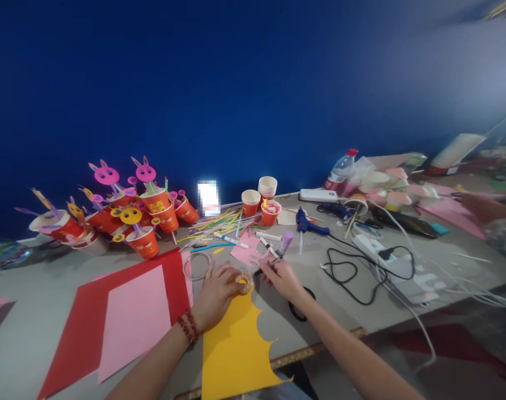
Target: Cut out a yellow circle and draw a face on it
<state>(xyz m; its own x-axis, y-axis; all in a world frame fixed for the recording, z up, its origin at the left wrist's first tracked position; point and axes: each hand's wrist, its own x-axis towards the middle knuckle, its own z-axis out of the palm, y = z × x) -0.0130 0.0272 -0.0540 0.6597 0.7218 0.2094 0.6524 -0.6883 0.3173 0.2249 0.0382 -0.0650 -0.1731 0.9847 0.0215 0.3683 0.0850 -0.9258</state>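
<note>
My left hand (pixel 219 288), with a red beaded bracelet at the wrist, holds a small ring like a roll of tape (pixel 245 283) down on the far end of the yellow paper (pixel 232 347). The paper's right edge is cut into scalloped curves. Beside the ring, my right hand (pixel 281 276) is closed around a dark pen (pixel 258 272) whose tip points left toward the ring. Whether the tip touches the paper I cannot tell. Black scissor handles (pixel 297 314) lie partly under my right forearm. A larger grey ring (pixel 197 265) rests left of my left hand.
Red and pink sheets (pixel 132 319) lie at left, below decorated paper cups (pixel 142 243). Pipe cleaners (pixel 213 225), white markers (pixel 232 240) and a blue glue gun (pixel 309 223) lie behind my hands. Cables and a power strip (pixel 372 250) spread right. Another person's hand (pixel 482 203) is at far right.
</note>
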